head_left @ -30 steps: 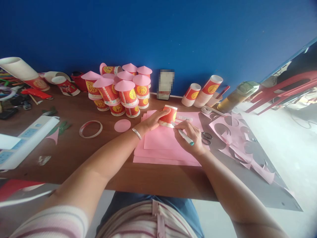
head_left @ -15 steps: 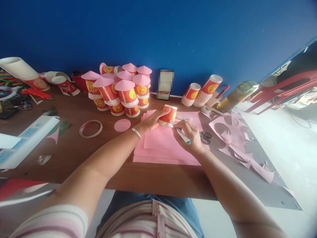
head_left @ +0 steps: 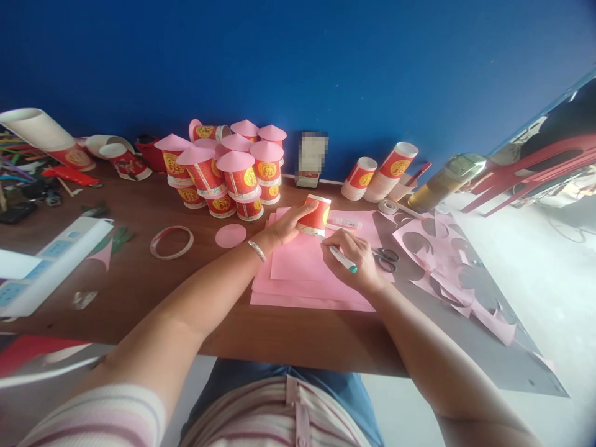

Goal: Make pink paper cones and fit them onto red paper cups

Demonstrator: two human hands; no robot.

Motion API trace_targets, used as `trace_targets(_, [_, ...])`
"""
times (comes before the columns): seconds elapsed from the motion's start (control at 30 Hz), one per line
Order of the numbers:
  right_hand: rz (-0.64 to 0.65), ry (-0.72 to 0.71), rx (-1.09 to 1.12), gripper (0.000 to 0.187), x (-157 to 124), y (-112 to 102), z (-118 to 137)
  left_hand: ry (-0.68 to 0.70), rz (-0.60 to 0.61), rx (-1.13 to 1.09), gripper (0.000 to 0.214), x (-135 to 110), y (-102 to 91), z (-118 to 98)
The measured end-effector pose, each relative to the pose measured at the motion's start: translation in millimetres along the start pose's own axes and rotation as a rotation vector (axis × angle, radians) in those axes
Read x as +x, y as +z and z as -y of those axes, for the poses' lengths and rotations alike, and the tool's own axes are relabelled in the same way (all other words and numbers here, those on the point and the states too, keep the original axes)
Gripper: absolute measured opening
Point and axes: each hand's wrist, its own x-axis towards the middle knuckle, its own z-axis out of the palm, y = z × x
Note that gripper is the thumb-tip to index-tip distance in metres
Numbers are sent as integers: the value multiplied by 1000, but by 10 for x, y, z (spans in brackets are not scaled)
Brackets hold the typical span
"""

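Observation:
My left hand [head_left: 289, 225] is wrapped round the side of a red paper cup [head_left: 317, 215] with a yellow emblem, held upside down with its white rim low. In my right hand [head_left: 352, 253] is a white marker pen [head_left: 343, 259] with a green end, its tip at or close to the cup's lower rim; I cannot tell whether it touches. Below both hands lies a stack of pink paper sheets [head_left: 298, 292]. A glue stick [head_left: 347, 223] rests on the sheets behind my right hand, and scissors [head_left: 387, 258] lie to its right.
Red cups with pink cone tops [head_left: 235, 162] stand stacked at the back left. A pink paper disc [head_left: 231, 235] and a tape roll [head_left: 171, 256] lie left. Stacked cups [head_left: 392, 171], a jar [head_left: 447, 181] and pink paper scraps [head_left: 447, 267] are right. A phone [head_left: 311, 158] leans on the blue wall.
The cup in my left hand has shifted slightly up and left. The pen has tilted a little, its green end moving slightly left, and stays at the cup's lower rim.

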Motion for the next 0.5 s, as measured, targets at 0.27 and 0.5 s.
trace_targets(0.27, [-156,24,-22,20,29,-3,2,-17,25,14,53,35,-68,42])
trace_targets(0.5, [-135,-5,-23,19,26,10,-30,-23,60,17,56,48,-87,69])
